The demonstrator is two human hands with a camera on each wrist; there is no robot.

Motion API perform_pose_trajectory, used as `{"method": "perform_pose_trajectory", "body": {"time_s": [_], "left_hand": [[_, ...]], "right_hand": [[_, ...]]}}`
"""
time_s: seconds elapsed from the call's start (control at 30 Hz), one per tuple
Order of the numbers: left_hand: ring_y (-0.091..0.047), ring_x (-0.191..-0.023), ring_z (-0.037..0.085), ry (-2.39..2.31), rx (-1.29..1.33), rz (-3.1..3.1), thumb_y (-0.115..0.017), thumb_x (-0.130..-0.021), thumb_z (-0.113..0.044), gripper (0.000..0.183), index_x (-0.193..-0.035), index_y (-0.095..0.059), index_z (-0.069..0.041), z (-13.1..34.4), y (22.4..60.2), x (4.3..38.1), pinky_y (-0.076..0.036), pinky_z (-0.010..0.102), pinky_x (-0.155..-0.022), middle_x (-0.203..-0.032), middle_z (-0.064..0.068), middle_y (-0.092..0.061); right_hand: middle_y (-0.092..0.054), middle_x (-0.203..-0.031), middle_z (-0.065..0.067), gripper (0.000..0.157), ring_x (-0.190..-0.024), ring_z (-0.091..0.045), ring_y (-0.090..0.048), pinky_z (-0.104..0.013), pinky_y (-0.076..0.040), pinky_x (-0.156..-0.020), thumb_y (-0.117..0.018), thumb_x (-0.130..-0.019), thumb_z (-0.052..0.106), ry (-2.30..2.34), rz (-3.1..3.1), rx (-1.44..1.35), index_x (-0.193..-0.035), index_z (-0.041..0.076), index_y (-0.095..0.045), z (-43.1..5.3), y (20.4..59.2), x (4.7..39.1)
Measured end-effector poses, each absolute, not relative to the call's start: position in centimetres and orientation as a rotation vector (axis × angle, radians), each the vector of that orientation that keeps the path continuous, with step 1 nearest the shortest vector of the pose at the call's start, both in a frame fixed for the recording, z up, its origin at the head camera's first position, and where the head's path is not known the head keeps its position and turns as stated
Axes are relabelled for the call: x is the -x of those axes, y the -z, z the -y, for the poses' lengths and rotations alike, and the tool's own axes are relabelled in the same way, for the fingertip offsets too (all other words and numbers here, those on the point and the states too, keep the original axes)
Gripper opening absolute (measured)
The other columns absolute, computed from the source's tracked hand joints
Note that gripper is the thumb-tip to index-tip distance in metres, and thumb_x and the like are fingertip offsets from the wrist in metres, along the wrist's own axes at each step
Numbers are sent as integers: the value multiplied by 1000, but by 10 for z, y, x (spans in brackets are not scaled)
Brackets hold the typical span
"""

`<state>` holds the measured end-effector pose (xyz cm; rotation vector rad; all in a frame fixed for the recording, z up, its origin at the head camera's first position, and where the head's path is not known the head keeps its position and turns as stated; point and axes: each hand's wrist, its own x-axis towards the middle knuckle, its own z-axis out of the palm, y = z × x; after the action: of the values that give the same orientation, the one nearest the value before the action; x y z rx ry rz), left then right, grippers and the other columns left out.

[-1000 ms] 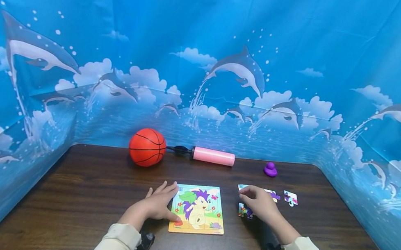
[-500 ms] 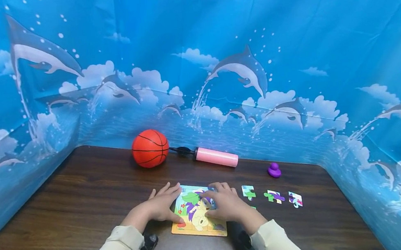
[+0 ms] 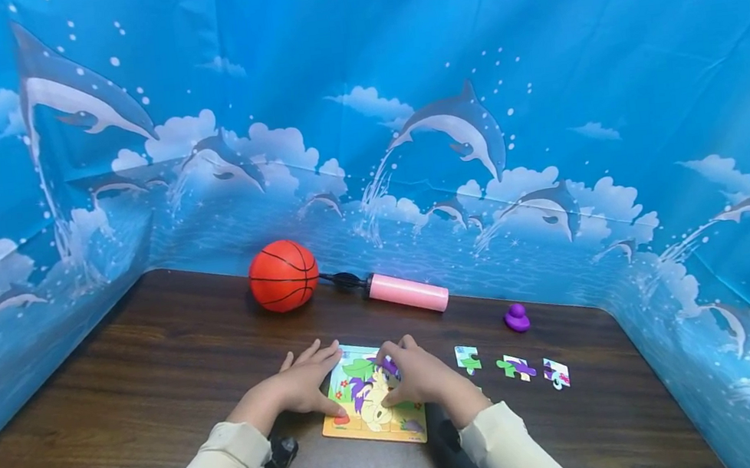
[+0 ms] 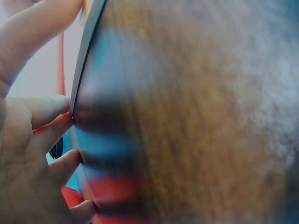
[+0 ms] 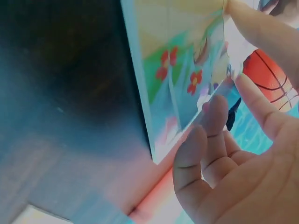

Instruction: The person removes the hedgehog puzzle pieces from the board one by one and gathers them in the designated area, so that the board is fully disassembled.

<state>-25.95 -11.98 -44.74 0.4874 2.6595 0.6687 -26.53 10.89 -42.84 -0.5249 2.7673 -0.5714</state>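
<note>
A square puzzle board (image 3: 349, 431) with a hedgehog picture lies flat on the table in the head view. My left hand (image 3: 298, 388) rests along its left side, fingers spread near the top corner, thumb on the lower left part. Over the board's right half my right hand (image 3: 426, 375) pinches a puzzle piece (image 3: 382, 381) with pale yellow and purple print between thumb and fingers. Those fingers cover part of the picture. The left wrist view has the left fingertips (image 4: 63, 105) right at the board's edge; red flowers on the board (image 5: 182, 93) show beside the right hand.
Loose jigsaw pieces (image 3: 517, 366) lie right of the board, one mostly behind the right wrist. Farther back are a red toy basketball (image 3: 284, 275), a pink hand pump (image 3: 408, 292) and a purple rubber duck (image 3: 517, 318). A dolphin-print curtain (image 3: 365, 150) closes in the table.
My right hand has moved left from the loose pieces onto the board, and its fingers have since shifted slightly over the picture. The left hand stays at the board's left side.
</note>
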Motion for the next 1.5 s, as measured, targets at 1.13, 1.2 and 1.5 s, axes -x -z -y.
{"method": "perform_pose_trajectory", "body": {"time_s": [1.13, 1.2, 1.5], "left_hand": [[-10, -150, 40, -666, -508, -2679, -84, -75, -45, 99, -152, -38, -4, 119, 443, 256, -3, 70, -113, -162, 11, -27], [-10, -150, 39, -660, -507, -2677, -84, -75, -45, 99, -152, -38, -5, 118, 443, 257, -3, 69, -114, -162, 11, -26], [-10, -150, 40, -673, -508, -2667, -84, -76, -44, 98, -152, -37, -4, 119, 443, 256, -2, 70, -113, -162, 12, -26]], "right_hand": [[-59, -87, 5, 31, -82, -16, -58, -34, -50, -69, -77, -86, 9, 1117, -2818, 498, -109, 21, -60, -118, 446, 247], [-60, -85, 4, 26, -80, -15, -60, -32, -49, -63, -73, -90, 8, 1206, -2760, 506, -110, 19, -61, -120, 446, 247], [-65, -95, -9, 30, -89, -25, -71, -38, -60, -76, -67, -94, 10, 1708, -2347, 346, -123, 1, -65, -137, 451, 248]]}}
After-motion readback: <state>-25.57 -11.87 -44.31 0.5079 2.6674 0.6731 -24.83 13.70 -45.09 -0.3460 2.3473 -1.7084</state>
